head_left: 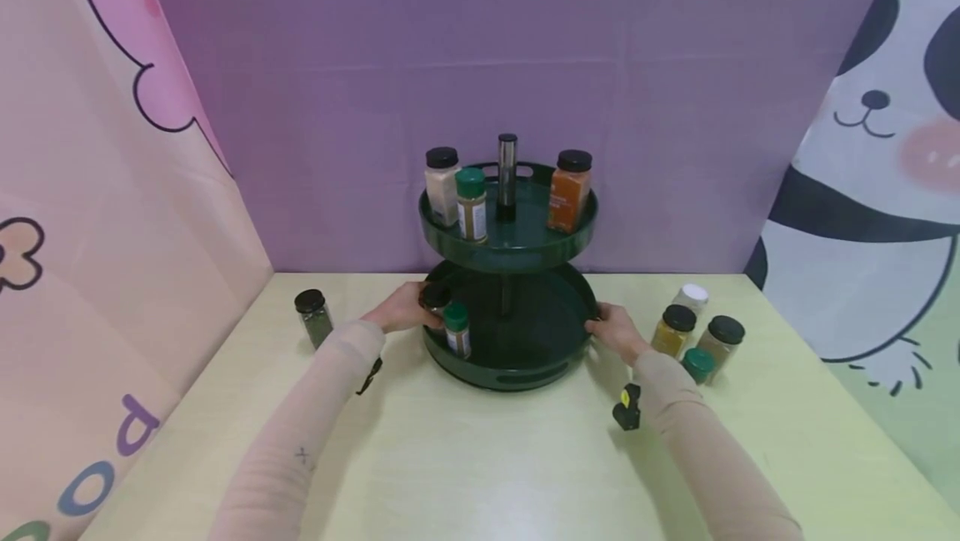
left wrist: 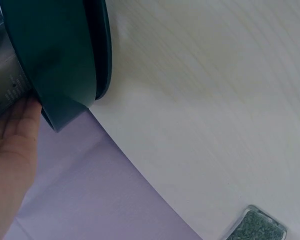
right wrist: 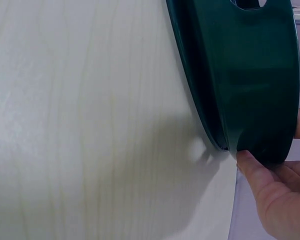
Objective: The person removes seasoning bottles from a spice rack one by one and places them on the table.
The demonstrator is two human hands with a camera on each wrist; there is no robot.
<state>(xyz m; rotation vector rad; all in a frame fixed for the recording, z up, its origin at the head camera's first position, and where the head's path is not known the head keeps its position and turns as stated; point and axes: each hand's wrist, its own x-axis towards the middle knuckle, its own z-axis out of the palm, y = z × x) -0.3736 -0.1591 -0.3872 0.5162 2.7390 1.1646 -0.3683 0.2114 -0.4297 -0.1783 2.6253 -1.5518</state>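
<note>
A dark green two-tier turntable stands at the table's back. At the left of its lower tier my left hand grips a black-lidded spice jar, the fingers along its side just inside the rim. In the left wrist view the left hand lies against the clear jar. A green-lidded spice jar stands right beside it on that tier. My right hand pinches the lower tier's right rim; the thumb shows on the outer wall in the right wrist view.
The upper tier holds a pale-powder jar, a green-lidded jar and an orange spice jar around a metal post. A jar of green herbs stands at left. Several jars, one yellow, cluster beside the right forearm.
</note>
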